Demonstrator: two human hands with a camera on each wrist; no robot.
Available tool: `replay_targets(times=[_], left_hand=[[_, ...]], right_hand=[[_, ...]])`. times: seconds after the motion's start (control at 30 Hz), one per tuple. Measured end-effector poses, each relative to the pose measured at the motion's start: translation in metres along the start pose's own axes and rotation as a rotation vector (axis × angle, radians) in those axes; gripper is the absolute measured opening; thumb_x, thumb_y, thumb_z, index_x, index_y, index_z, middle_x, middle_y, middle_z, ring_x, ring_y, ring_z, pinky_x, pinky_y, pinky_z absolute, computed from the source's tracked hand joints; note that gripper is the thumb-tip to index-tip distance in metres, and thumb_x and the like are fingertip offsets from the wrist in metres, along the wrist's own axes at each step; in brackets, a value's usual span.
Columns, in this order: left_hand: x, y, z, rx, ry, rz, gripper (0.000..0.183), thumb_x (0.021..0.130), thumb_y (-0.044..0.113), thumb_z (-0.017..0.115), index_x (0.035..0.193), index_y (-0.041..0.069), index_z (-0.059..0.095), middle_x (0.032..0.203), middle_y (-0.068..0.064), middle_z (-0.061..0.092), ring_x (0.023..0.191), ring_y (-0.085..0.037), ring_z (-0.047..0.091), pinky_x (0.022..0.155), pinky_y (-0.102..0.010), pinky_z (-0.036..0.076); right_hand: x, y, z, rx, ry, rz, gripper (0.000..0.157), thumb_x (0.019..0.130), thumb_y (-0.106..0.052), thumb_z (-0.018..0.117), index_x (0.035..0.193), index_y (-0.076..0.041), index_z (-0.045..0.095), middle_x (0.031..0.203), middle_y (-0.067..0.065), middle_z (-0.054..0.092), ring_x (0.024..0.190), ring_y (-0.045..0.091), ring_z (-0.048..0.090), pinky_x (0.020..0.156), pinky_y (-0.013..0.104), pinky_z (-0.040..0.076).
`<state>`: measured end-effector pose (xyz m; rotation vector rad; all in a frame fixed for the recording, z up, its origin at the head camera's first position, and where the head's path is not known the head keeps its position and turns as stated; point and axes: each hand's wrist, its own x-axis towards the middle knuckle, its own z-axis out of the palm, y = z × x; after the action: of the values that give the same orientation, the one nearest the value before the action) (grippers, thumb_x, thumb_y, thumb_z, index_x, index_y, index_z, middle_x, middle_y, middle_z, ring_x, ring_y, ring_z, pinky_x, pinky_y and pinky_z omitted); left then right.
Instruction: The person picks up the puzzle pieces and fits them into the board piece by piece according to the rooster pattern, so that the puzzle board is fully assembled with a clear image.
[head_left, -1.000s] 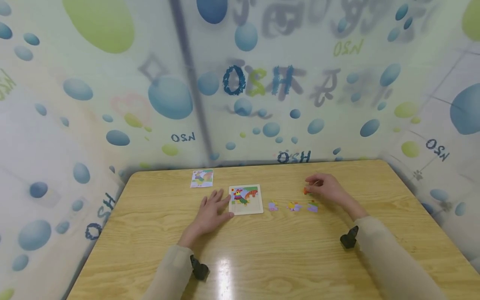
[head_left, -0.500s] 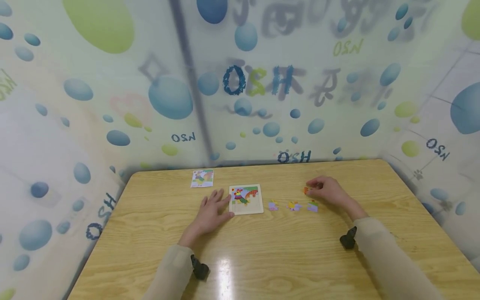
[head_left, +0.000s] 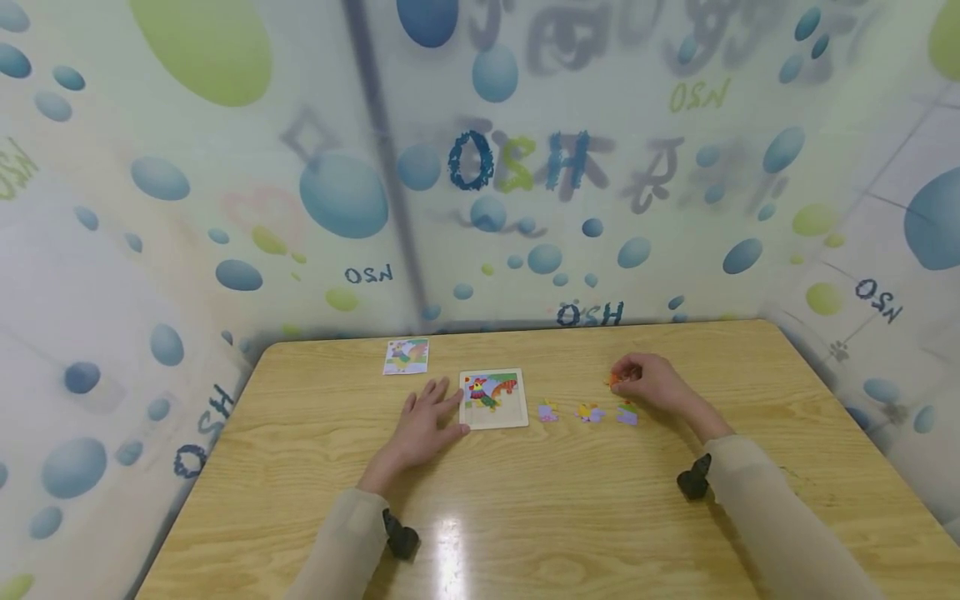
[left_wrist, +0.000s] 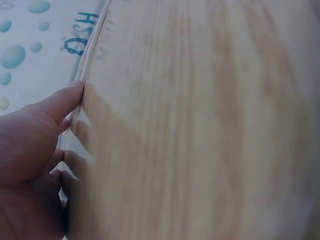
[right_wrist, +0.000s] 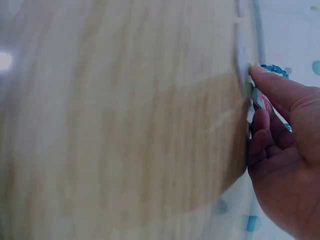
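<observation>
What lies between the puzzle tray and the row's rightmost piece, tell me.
The head view shows the left piece, beside the puzzle tray, then the middle piece, both on the table.

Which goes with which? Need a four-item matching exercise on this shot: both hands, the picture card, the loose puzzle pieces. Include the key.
Column 1
1. Left hand
2. Right hand
3. Picture card
4. Loose puzzle pieces

Column 2
A. Laid in a row right of the puzzle tray
B. Fingers spread, at the tray's left side
C. Lying near the far edge of the table
D. Pinching an orange piece

Pairs: 1-B, 2-D, 3-C, 4-A
</observation>
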<state>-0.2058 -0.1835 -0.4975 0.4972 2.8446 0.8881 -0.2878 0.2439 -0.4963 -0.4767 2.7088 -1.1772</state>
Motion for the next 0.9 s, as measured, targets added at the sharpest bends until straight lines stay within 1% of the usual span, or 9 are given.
replay_targets(times=[0.2, 0.3, 0.5, 0.6, 0.73, 0.9], left_hand=[[-0.001, -0.002, 0.000, -0.002, -0.007, 0.001, 0.065, 0.100, 0.034, 0.068, 0.153, 0.004, 0.046, 0.165, -0.025, 0.022, 0.154, -0.044, 0.011, 0.121, -0.064, 0.002], [-0.001, -0.002, 0.000, -0.007, -0.009, 0.001, 0.065, 0.100, 0.034, 0.068, 0.154, 0.004, 0.045, 0.165, -0.024, 0.022, 0.154, -0.043, 0.010, 0.121, -0.063, 0.001], [0.000, -0.001, 0.000, -0.003, -0.018, -0.005, 0.066, 0.100, 0.036, 0.067, 0.155, 0.007, 0.044, 0.166, -0.022, 0.020, 0.155, -0.041, 0.008, 0.122, -0.062, 0.000], [-0.001, -0.001, -0.001, -0.006, -0.015, -0.003, 0.066, 0.100, 0.036, 0.067, 0.154, 0.006, 0.044, 0.166, -0.023, 0.021, 0.155, -0.042, 0.009, 0.121, -0.063, 0.000], [0.000, -0.001, -0.001, -0.004, -0.008, 0.006, 0.065, 0.100, 0.034, 0.068, 0.153, 0.004, 0.045, 0.165, -0.025, 0.022, 0.154, -0.045, 0.011, 0.121, -0.064, 0.002], [0.000, -0.001, -0.002, 0.004, -0.013, -0.001, 0.065, 0.100, 0.034, 0.067, 0.154, 0.004, 0.045, 0.165, -0.024, 0.022, 0.154, -0.043, 0.011, 0.121, -0.063, 0.002]], right_hand=[[0.003, -0.002, 0.001, 0.005, 0.002, 0.011, 0.018, 0.092, -0.009, 0.077, 0.106, 0.000, 0.068, 0.092, 0.006, 0.067, 0.082, 0.021, 0.059, 0.073, 0.034, 0.051], [0.005, -0.003, 0.002, 0.014, 0.001, 0.004, 0.015, 0.093, -0.010, 0.077, 0.102, -0.002, 0.068, 0.091, 0.006, 0.067, 0.082, 0.020, 0.060, 0.073, 0.032, 0.051], [0.012, -0.019, 0.008, 0.081, -0.034, -0.018, 0.013, 0.095, -0.010, 0.075, 0.100, -0.002, 0.067, 0.093, 0.008, 0.067, 0.083, 0.021, 0.060, 0.071, 0.031, 0.050], [0.019, -0.031, 0.014, 0.098, -0.034, -0.034, 0.011, 0.094, -0.009, 0.074, 0.100, -0.002, 0.067, 0.093, 0.008, 0.068, 0.084, 0.021, 0.060, 0.071, 0.031, 0.050], [0.029, -0.046, 0.029, 0.135, -0.046, -0.059, 0.011, 0.094, -0.008, 0.075, 0.099, -0.002, 0.068, 0.092, 0.007, 0.068, 0.083, 0.020, 0.062, 0.073, 0.031, 0.051], [0.039, -0.067, 0.052, 0.187, -0.112, -0.070, 0.010, 0.094, -0.008, 0.075, 0.099, -0.003, 0.068, 0.093, 0.006, 0.068, 0.083, 0.019, 0.062, 0.073, 0.030, 0.051]])
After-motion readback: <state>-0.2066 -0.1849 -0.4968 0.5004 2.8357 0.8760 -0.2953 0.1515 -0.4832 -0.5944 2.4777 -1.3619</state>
